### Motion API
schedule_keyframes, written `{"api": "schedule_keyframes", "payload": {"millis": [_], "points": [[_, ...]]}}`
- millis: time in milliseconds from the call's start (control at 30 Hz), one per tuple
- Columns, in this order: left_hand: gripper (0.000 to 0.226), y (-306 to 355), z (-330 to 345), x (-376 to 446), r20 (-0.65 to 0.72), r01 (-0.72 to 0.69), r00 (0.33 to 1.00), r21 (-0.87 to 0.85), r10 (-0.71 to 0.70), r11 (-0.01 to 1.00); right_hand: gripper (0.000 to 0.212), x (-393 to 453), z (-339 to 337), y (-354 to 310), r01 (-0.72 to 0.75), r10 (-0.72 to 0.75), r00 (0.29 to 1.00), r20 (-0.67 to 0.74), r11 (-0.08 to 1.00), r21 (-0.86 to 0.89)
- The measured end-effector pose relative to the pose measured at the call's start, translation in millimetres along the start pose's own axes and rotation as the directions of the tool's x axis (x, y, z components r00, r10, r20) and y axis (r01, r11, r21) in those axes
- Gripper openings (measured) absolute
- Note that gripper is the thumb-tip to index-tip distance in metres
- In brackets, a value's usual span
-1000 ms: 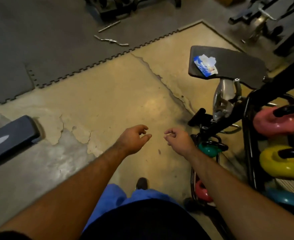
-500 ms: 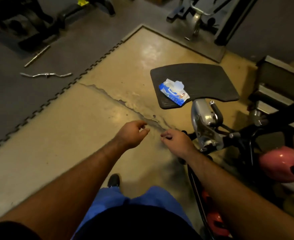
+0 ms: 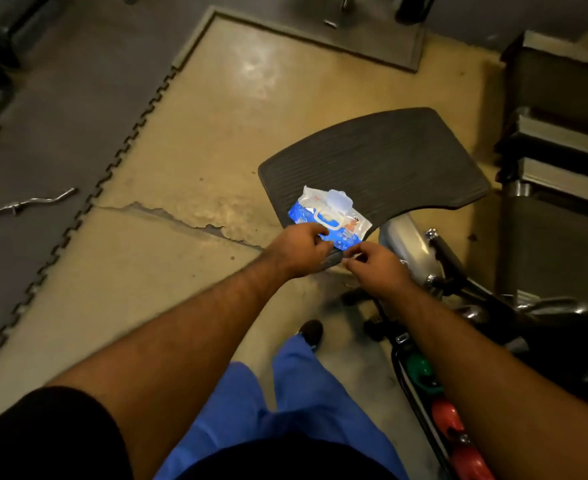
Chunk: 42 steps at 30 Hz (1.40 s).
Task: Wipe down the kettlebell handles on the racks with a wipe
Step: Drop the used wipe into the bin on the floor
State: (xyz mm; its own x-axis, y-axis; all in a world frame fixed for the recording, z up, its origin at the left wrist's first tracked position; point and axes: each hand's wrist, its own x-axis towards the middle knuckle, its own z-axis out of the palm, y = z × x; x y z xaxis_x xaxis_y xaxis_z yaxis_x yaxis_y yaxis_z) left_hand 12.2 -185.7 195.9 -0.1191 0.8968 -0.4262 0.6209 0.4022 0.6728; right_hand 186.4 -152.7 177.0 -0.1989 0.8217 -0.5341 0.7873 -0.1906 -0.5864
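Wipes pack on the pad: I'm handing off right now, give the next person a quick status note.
Left hand: at the near edge of the wipes pack, fingers curled; a grip is not clear.
Right hand: just beside the pack's near corner, fingers curled, apparently empty.
The pack lies on the dark ribbed pad, lid flipped open.
Kettlebells sit on the rack at lower right.
Done: reached the pack. No wipe is visibly out.
Left: pull a wipe, then wipe every kettlebell handle.

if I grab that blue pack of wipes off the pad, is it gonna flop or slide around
The wipes pack is a crinkled soft pouch, so it will probably sag if held by one end. Its glossy film looks slippery, though the ribbed pad may resist sliding. The flip lid stands open and might flap.
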Motion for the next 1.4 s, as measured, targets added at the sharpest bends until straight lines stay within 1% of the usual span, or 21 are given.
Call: {"api": "schedule_keyframes", "payload": {"millis": [67,133,167,267,333,433,500,567,633,667,700,733,800,833,900,1000,1133,1200,1267,1333,1400], "points": [[0.042,-4,4,44,0.046,0.007,0.999,0.028,-0.008,1.000,0.012,39,2,3,-0.060,0.060,0.998,-0.009,0.997,0.051],[0.045,-11,8,87,0.098,0.041,0.994,0.039,-0.045,0.998,0.016,77,8,7,-0.119,0.121,0.993,-0.014,0.988,0.101],[0.046,-16,12,107,0.129,0.061,0.989,0.053,-0.067,0.997,0.020,94,12,10,-0.142,0.146,0.989,-0.021,0.981,0.129],[0.052,-33,27,165,0.195,0.086,0.975,0.099,-0.104,0.991,0.036,138,24,19,-0.221,0.222,0.975,0.020,0.956,0.192],[0.058,-42,35,199,0.225,0.067,0.970,0.112,-0.091,0.991,0.044,166,31,23,-0.276,0.280,0.960,0.018,0.930,0.243],[0.063,-50,36,239,0.209,0.027,0.977,0.100,-0.048,0.995,0.047,198,43,27,-0.374,0.390,0.921,0.020,0.868,0.327],[0.061,-54,37,257,0.226,0.001,0.974,0.048,-0.011,0.999,0.051,213,54,32,-0.420,0.436,0.898,0.057,0.813,0.403],[0.051,-59,40,265,0.278,-0.031,0.960,0.010,0.027,0.999,0.061,223,63,40,-0.429,0.483,0.874,0.052,0.716,0.550],[0.039,-68,41,268,0.299,-0.076,0.952,0.009,0.070,0.997,0.059,230,74,56,-0.393,0.502,0.865,0.021,0.651,0.649],[0.037,-73,40,268,0.303,-0.115,0.948,0.043,0.096,0.992,0.055,225,75,49,-0.396,0.528,0.849,0.004,0.633,0.665],[0.036,-79,40,268,0.314,-0.176,0.940,0.116,0.132,0.978,0.053,218,71,32,-0.386,0.546,0.837,-0.038,0.638,0.667],[0.037,-84,39,269,0.341,-0.258,0.924,0.219,0.174,0.941,0.051,216,74,28,-0.387,0.549,0.832,-0.077,0.674,0.629],[0.040,-95,41,272,0.430,-0.402,0.875,0.385,0.224,0.831,0.045,212,79,22,-0.379,0.511,0.845,-0.158,0.780,0.497],[0.041,-101,44,273,0.465,-0.454,0.852,0.425,0.241,0.783,0.044,214,84,21,-0.377,0.492,0.845,-0.212,0.827,0.417],[0.044,-110,47,275,0.498,-0.530,0.821,0.482,0.280,0.698,0.046,218,93,20,-0.387,0.464,0.837,-0.291,0.877,0.286],[0.049,-118,49,278,0.548,-0.612,0.780,0.567,0.302,0.552,0.049,224,104,18,-0.413,0.450,0.809,-0.378,0.893,0.178],[0.055,-118,50,282,0.599,-0.643,0.757,0.615,0.260,0.455,0.048,229,114,14,-0.481,0.468,0.764,-0.444,0.872,0.091],[0.056,-114,51,281,0.606,-0.642,0.759,0.633,0.240,0.433,0.049,230,115,14,-0.493,0.474,0.768,-0.432,0.867,0.074],[0.059,-109,50,279,0.620,-0.641,0.756,0.638,0.210,0.427,0.051,232,107,12,-0.504,0.490,0.784,-0.382,0.861,0.070],[0.061,-102,46,281,0.638,-0.639,0.752,0.642,0.167,0.424,0.053,239,96,15,-0.500,0.511,0.805,-0.301,0.858,0.120],[0.061,-90,38,279,0.652,-0.640,0.749,0.664,0.120,0.386,0.054,240,85,11,-0.490,0.524,0.828,-0.198,0.849,0.198]]}}
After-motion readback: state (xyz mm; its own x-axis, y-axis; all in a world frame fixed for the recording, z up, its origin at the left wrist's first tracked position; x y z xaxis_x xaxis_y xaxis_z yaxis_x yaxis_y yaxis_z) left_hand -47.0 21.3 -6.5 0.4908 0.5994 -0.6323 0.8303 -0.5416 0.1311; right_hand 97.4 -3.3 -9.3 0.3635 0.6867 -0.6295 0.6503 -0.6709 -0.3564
